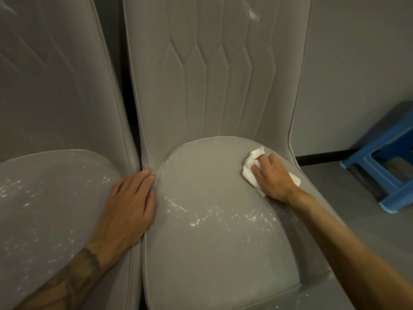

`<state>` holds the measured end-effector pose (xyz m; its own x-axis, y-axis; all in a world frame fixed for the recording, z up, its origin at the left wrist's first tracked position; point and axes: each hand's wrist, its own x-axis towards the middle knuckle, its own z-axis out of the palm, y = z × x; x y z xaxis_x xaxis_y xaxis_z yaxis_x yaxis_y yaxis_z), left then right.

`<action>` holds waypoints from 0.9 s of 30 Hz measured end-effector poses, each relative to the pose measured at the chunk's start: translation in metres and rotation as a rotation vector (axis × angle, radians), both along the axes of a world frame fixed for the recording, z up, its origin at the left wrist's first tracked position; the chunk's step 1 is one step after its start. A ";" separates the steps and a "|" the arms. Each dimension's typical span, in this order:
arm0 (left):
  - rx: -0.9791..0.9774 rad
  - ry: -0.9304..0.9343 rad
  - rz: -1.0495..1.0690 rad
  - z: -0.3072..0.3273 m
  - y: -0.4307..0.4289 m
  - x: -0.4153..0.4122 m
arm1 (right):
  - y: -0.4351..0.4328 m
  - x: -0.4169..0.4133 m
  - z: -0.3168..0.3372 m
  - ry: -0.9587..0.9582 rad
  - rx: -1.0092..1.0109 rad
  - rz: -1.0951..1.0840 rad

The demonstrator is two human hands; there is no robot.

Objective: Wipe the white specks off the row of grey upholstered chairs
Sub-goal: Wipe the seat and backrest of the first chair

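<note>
Two grey chairs (pixel 212 253), one blue stool (pixel 395 199). The left hand (pixel 127 206) lies flat; the right hand (pixel 272 177) grips one white cloth (pixel 249 173).

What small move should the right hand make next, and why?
Probably drag the tissue toward the front edge, across the band of specks on the seat. The right hand holds it at the rear right, where the fabric already looks clean.

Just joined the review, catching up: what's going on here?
A person is wiping grey chairs. The right hand holds a white tissue pressed to the rear right of the right chair's seat. The left hand rests flat over the gap between the two seats. A band of white specks crosses that seat's middle; the left chair's seat is speckled too.
</note>
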<state>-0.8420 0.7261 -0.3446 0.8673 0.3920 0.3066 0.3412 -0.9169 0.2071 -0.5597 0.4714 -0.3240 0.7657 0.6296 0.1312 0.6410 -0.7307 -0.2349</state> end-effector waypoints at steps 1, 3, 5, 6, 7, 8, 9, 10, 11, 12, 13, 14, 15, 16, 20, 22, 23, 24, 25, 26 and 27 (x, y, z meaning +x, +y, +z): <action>0.000 -0.004 -0.002 0.000 0.000 0.000 | 0.003 -0.010 -0.002 -0.002 -0.002 0.022; 0.004 -0.008 -0.006 0.000 -0.001 0.000 | 0.003 -0.037 -0.009 0.020 0.046 0.183; 0.008 -0.006 -0.010 0.000 0.000 0.000 | -0.008 -0.050 -0.007 0.047 0.055 0.345; 0.009 -0.005 -0.012 -0.001 0.001 0.000 | -0.014 -0.044 -0.003 0.049 0.040 0.365; 0.011 -0.005 -0.014 -0.001 0.001 0.000 | -0.020 -0.033 0.001 0.039 0.014 0.336; 0.013 -0.006 -0.014 -0.002 0.001 0.000 | -0.025 -0.020 0.004 0.031 -0.003 0.262; 0.012 -0.008 -0.013 -0.002 0.001 0.000 | -0.029 -0.009 0.007 0.029 -0.010 0.158; 0.010 -0.010 -0.010 -0.003 0.001 0.000 | -0.030 -0.001 0.008 0.022 -0.006 0.062; 0.011 -0.012 -0.008 -0.004 0.002 0.000 | -0.028 0.000 0.007 0.005 -0.012 -0.004; 0.015 -0.015 -0.007 -0.004 0.002 -0.001 | -0.023 -0.005 0.004 -0.018 -0.022 -0.024; 0.021 -0.018 -0.006 -0.004 0.003 -0.001 | -0.018 -0.017 0.001 -0.020 -0.018 0.001; 0.023 -0.020 -0.006 -0.005 0.003 -0.001 | -0.013 -0.031 -0.003 -0.006 0.012 0.068; 0.024 -0.021 -0.004 -0.004 0.004 -0.002 | -0.009 -0.045 -0.007 0.014 0.043 0.157; 0.026 -0.023 -0.002 -0.004 0.004 -0.001 | -0.008 -0.055 -0.009 0.030 0.059 0.243; 0.035 -0.026 0.004 -0.003 0.002 -0.001 | 0.010 -0.032 -0.002 0.057 0.039 0.226; 0.035 -0.024 0.001 -0.003 0.002 -0.001 | 0.029 -0.018 0.001 0.022 0.006 0.093; 0.035 -0.025 0.000 -0.003 0.002 -0.001 | 0.041 -0.020 0.000 0.000 -0.002 0.076; 0.036 -0.026 0.001 -0.004 0.002 -0.001 | 0.052 -0.029 -0.001 -0.007 0.002 0.108; 0.036 -0.024 0.004 -0.005 0.002 -0.001 | 0.062 -0.043 -0.004 -0.003 0.018 0.183; 0.038 -0.023 0.009 -0.006 0.002 -0.001 | 0.070 -0.061 -0.008 0.007 0.046 0.293; 0.038 -0.024 0.010 -0.006 0.002 -0.002 | 0.074 -0.078 -0.011 0.010 0.062 0.410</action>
